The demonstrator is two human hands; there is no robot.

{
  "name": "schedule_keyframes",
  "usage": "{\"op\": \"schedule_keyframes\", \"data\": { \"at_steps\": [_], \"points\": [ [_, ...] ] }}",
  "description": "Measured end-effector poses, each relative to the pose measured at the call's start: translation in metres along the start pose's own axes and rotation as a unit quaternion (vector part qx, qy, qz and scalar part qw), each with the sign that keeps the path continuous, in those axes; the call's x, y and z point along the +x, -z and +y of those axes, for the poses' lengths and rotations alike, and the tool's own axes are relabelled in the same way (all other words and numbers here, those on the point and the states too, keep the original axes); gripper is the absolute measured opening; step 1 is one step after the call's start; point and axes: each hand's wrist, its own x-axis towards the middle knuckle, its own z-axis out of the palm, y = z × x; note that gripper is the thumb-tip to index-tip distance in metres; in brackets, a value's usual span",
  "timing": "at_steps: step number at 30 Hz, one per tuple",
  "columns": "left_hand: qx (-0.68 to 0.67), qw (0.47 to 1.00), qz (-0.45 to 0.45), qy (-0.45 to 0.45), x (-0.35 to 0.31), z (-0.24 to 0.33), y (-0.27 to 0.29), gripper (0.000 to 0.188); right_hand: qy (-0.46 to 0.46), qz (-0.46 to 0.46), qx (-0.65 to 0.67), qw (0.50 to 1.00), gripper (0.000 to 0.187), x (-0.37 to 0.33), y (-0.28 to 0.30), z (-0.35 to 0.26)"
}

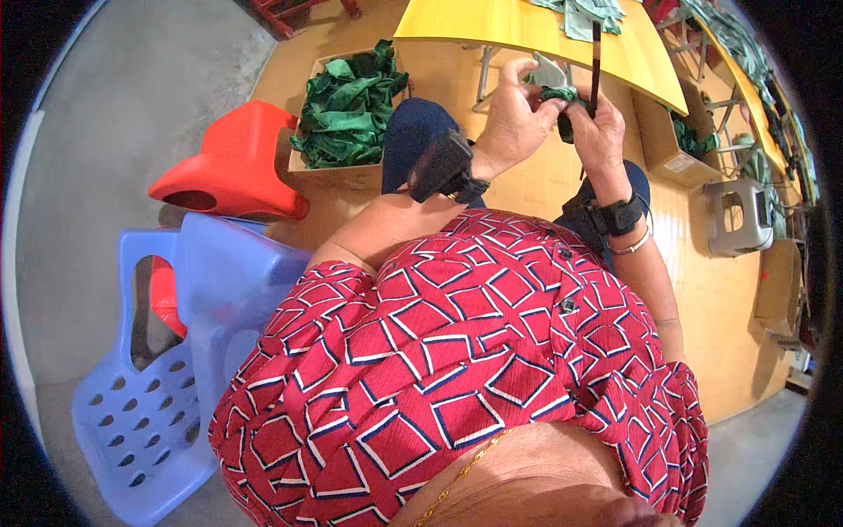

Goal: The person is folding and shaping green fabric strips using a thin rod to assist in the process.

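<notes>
In front of my knees, both hands hold a small green cloth piece (562, 93) with a pale grey-green flap (551, 72) standing up from it. My left hand (516, 121) pinches its left side between thumb and fingers, the index finger bent over the top. From the right, my right hand (601, 132) is closed on the other side of the piece, thumb close to the left thumb. A thin dark strip (596, 66) runs upright beside the right fingers; I cannot tell what it is or whether it is gripped. Black bands circle both wrists.
A yellow table (492, 22) with pale green cloth pieces (584, 16) is ahead. A cardboard box (338, 178) of dark green cloth stands left of my knees. Red (230, 162) and blue (233, 263) plastic chairs are at left. A grey stool (739, 233) and another box (676, 167) are right.
</notes>
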Motion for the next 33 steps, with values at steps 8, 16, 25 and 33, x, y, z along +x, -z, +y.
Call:
{"op": "schedule_keyframes", "data": {
  "at_steps": [8, 16, 25, 33],
  "points": [
    [-0.022, 0.999, 0.029, -0.019, -0.001, 0.028, 0.0, 0.038, -0.144, -0.1, 0.219, 0.96, 0.018, 0.002, 0.004, -0.002],
    [-0.061, 0.994, 0.091, -0.015, 0.011, 0.016, 0.005, 0.037, -0.051, -0.091, 0.087, 0.991, 0.014, -0.001, -0.013, -0.005],
    [-0.203, 0.963, 0.114, 0.137, 0.016, 0.015, 0.013, 0.044, -0.011, -0.058, -0.034, 0.998, 0.021, -0.003, -0.017, -0.009],
    [-0.19, 0.973, 0.057, 0.12, 0.009, 0.03, 0.019, 0.049, 0.106, -0.019, -0.074, 0.991, 0.02, 0.01, -0.009, -0.015]
  ]
}}
